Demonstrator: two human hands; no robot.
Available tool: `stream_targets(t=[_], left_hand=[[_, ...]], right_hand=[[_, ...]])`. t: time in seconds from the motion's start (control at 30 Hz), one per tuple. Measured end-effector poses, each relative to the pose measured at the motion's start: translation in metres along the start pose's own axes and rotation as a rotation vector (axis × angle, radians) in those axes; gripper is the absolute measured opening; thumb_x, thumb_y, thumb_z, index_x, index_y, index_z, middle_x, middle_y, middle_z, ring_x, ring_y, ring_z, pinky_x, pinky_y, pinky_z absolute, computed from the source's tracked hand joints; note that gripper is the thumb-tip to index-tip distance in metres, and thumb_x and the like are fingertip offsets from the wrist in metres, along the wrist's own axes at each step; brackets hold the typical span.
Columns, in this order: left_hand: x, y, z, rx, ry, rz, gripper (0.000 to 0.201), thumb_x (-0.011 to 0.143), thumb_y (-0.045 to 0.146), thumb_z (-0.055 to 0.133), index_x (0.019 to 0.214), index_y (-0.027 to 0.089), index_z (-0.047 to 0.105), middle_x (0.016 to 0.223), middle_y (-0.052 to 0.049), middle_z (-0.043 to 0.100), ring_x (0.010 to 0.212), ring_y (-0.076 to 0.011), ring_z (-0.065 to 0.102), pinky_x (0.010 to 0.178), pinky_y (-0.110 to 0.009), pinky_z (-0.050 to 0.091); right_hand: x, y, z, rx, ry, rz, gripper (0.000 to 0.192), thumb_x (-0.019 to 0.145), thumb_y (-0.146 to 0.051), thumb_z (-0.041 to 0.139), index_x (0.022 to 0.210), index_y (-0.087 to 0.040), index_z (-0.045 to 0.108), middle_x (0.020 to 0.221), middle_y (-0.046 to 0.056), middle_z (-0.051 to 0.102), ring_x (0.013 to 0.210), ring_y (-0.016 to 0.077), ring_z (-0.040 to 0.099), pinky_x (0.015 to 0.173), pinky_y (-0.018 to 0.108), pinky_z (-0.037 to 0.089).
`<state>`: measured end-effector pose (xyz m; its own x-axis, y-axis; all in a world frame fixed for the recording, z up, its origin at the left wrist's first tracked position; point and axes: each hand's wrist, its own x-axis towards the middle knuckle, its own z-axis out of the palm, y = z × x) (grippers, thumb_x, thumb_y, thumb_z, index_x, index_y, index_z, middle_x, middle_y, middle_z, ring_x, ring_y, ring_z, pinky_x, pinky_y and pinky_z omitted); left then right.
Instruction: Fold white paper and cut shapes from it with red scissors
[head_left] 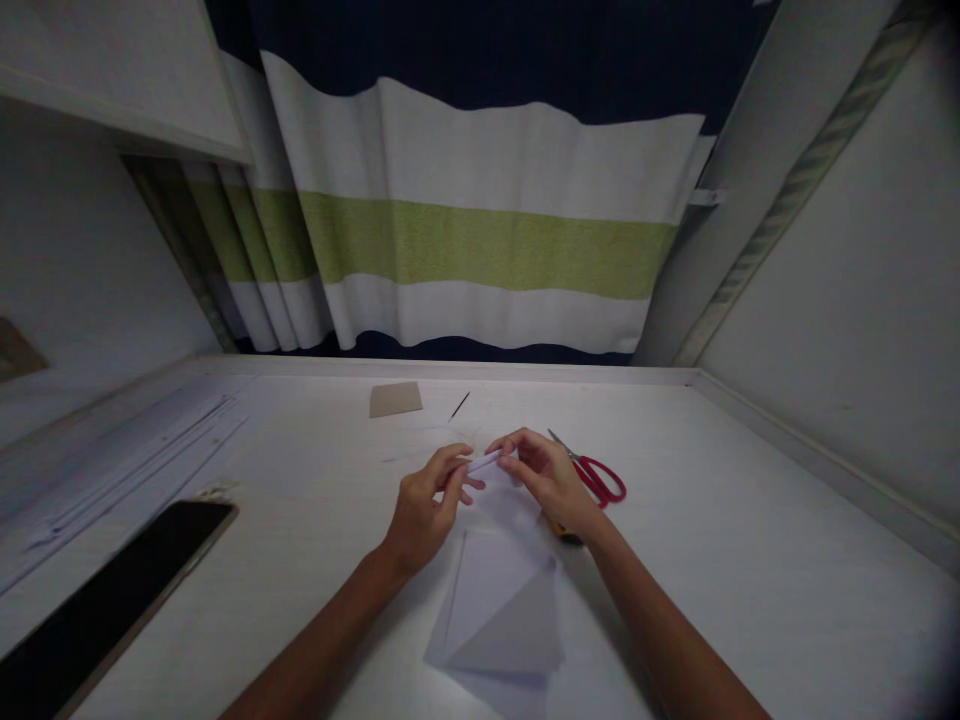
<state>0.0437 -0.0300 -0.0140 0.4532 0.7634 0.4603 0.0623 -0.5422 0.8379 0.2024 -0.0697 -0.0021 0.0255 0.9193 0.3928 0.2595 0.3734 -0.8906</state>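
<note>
Above the white tabletop, my left hand [433, 500] and my right hand [547, 474] pinch the two ends of a narrow strip of white paper [484, 462], which looks folded or rolled. Fingertips cover both of its ends. Below the hands lies a small stack of white paper sheets [504, 610], the top one with a corner folded over. Scissors with red handles [598, 481] rest just beyond my right hand, blades pointing away to the left. A yellow and black object [564, 532] sits partly hidden under my right wrist; I cannot make out its kind.
Toward the back lie a brownish-grey piece of card [395, 399] and a thin dark stick [460, 404]. A phone-like black slab [120, 610] lies at the left front, beside clear plastic sheeting [142, 470]. A striped curtain [480, 240] hangs behind the table, with walls on both sides.
</note>
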Motion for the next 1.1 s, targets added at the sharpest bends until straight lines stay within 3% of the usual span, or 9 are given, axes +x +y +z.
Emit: stream_targets(t=[0.23,0.6,0.8,1.1], left_hand=[[0.001,0.006,-0.003,0.043,-0.007,0.011,0.027,0.079,0.022,0.041,0.104,0.017,0.047,0.077,-0.002,0.065,0.057,-0.0105,0.061,0.054,-0.021,0.049],[-0.002,0.003,-0.004,0.121,-0.008,0.123,0.032,0.072,0.022,0.051,0.104,0.015,0.052,0.094,-0.008,0.063,0.071,-0.0147,0.061,0.067,-0.026,0.049],[0.0,0.004,0.0,0.16,0.09,0.086,0.028,0.074,0.02,0.049,0.101,0.014,0.053,0.082,-0.006,0.065,0.057,-0.0107,0.06,0.062,-0.024,0.049],[0.0,0.005,-0.001,0.143,0.066,0.095,0.029,0.076,0.019,0.046,0.104,0.011,0.051,0.082,-0.005,0.065,0.059,-0.009,0.058,0.064,-0.022,0.047]], right_hand=[[-0.002,-0.002,0.004,-0.125,0.082,-0.044,0.005,0.074,-0.021,0.05,0.076,-0.017,0.051,0.076,0.002,0.055,0.069,0.0127,0.049,0.063,0.025,0.037],[-0.001,-0.005,0.009,-0.089,0.205,-0.115,0.002,0.075,-0.019,0.049,0.075,-0.018,0.048,0.077,0.003,0.055,0.073,0.0137,0.051,0.068,0.028,0.039],[-0.002,-0.007,0.013,-0.136,0.198,-0.134,0.002,0.074,-0.02,0.048,0.075,-0.018,0.048,0.078,0.004,0.056,0.074,0.0147,0.051,0.068,0.028,0.039],[-0.005,-0.013,0.017,-0.283,0.182,-0.181,0.001,0.074,-0.019,0.049,0.074,-0.018,0.048,0.079,0.003,0.059,0.073,0.0141,0.051,0.067,0.028,0.035]])
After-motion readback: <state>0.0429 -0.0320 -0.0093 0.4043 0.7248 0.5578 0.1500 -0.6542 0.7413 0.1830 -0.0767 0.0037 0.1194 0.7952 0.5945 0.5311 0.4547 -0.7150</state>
